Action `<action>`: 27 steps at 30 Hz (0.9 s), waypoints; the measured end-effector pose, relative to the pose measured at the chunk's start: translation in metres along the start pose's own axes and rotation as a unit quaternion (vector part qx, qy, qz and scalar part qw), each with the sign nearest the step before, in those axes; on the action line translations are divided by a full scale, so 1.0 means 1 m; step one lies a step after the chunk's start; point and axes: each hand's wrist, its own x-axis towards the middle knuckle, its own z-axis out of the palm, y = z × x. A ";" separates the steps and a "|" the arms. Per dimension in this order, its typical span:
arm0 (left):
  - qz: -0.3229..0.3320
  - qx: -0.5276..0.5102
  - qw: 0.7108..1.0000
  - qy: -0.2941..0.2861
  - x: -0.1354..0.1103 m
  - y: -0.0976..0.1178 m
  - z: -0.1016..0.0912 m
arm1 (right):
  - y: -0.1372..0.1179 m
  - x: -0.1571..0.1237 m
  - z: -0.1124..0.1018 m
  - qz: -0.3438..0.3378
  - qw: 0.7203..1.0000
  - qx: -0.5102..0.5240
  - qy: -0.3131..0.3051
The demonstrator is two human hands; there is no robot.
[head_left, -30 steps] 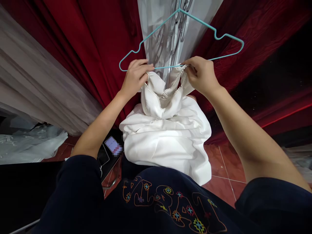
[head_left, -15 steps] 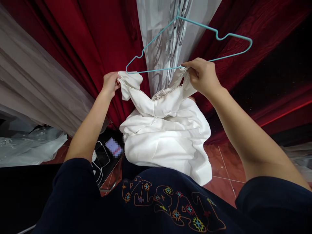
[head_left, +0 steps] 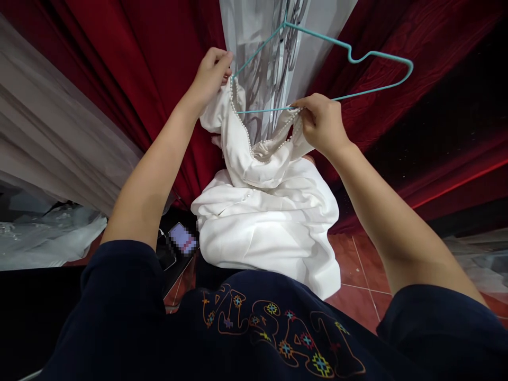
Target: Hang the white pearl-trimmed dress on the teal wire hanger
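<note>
A white dress (head_left: 265, 227) with a pearl-beaded neckline lies bunched on my lap, its upper part lifted. My left hand (head_left: 212, 74) is closed on one shoulder of the dress, at the left arm of a turquoise hanger (head_left: 317, 36). That end of the hanger is hidden behind the white fabric. My right hand (head_left: 325, 119) pinches the other shoulder near the hanger's bottom bar. The right end of the hanger sticks out bare above this hand. The hanger's hook runs out of view at the top.
Red curtains (head_left: 166, 63) hang on the left and right, with a white patterned cloth (head_left: 257, 53) between them. A phone (head_left: 182, 238) with a lit screen lies on a dark surface at my left. Pale sheer fabric (head_left: 51, 116) drapes at far left, above red floor tiles (head_left: 355, 264).
My left hand has moved up and right, bringing its shoulder of the dress over the hanger's left end. My right hand has stayed nearly in place.
</note>
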 end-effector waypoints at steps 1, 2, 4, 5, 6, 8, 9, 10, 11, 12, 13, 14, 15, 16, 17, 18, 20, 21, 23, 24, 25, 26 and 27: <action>0.024 0.020 0.999 -0.018 -0.006 0.000 0.002 | 0.002 0.000 0.001 0.002 1.000 0.005 0.006; 0.056 0.056 0.997 -0.024 -0.012 0.001 0.004 | 0.004 0.001 0.002 0.007 1.000 0.013 0.010; 0.114 0.138 0.984 -0.019 -0.024 0.001 0.006 | 0.006 0.003 0.002 0.023 0.999 0.032 0.016; 0.125 0.168 0.978 -0.013 -0.030 0.001 0.006 | 0.005 0.004 0.002 0.030 0.999 0.041 0.015; 0.130 0.186 0.974 -0.011 -0.035 0.002 0.007 | 0.004 0.005 0.001 0.035 0.998 0.049 0.013; 0.137 0.195 0.971 -0.019 -0.043 0.005 0.006 | 0.000 0.002 -0.001 0.030 0.998 0.054 0.016; 0.140 0.196 0.970 -0.026 -0.046 0.008 0.005 | -0.003 -0.002 -0.002 0.028 0.998 0.047 0.027; 0.144 0.202 0.968 -0.032 -0.049 0.011 0.003 | -0.004 -0.007 -0.004 0.032 0.998 0.033 0.047; 0.150 0.209 0.966 -0.034 -0.051 0.014 0.000 | -0.005 -0.013 -0.007 0.041 0.996 0.018 0.079; 0.157 0.216 0.963 -0.034 -0.053 0.016 -0.004 | -0.004 -0.019 -0.010 0.057 0.991 0.003 0.121; 0.163 0.224 0.960 -0.033 -0.054 0.019 -0.008 | 0.000 -0.025 -0.015 0.077 0.983 -0.007 0.166; 0.170 0.228 0.958 -0.034 -0.056 0.021 -0.012 | 0.005 -0.029 -0.021 0.097 0.974 -0.011 0.205; 0.177 0.230 0.956 -0.038 -0.057 0.023 -0.016 | 0.013 -0.032 -0.028 0.116 0.965 -0.008 0.234; 0.184 0.234 0.954 -0.045 -0.058 0.024 -0.020 | 0.022 -0.032 -0.036 0.137 0.958 -0.005 0.251; 0.190 0.240 0.950 -0.055 -0.058 0.025 -0.023 | 0.031 -0.030 -0.045 0.163 0.953 -0.004 0.255; 0.195 0.247 0.947 -0.065 -0.058 0.025 -0.025 | 0.039 -0.025 -0.054 0.190 0.949 -0.007 0.250; 0.200 0.260 0.941 -0.078 -0.058 0.025 -0.028 | 0.051 -0.010 -0.070 0.240 0.941 -0.021 0.236; 0.202 0.265 0.939 -0.080 -0.057 0.025 -0.030 | 0.054 0.000 -0.077 0.251 0.938 -0.030 0.237; 0.205 0.269 0.938 -0.080 -0.056 0.023 -0.031 | 0.054 0.020 -0.084 0.236 0.938 -0.040 0.251; 0.207 0.269 0.937 -0.080 -0.056 0.022 -0.032 | 0.051 0.030 -0.085 0.216 0.940 -0.041 0.262; 0.210 0.270 0.936 -0.080 -0.056 0.020 -0.032 | 0.048 0.040 -0.085 0.196 0.942 -0.037 0.271; 0.213 0.271 0.935 -0.082 -0.056 0.019 -0.031 | 0.044 0.049 -0.083 0.177 0.946 -0.028 0.271; 0.216 0.272 0.934 -0.082 -0.057 0.017 -0.031 | 0.040 0.057 -0.080 0.165 0.951 -0.016 0.260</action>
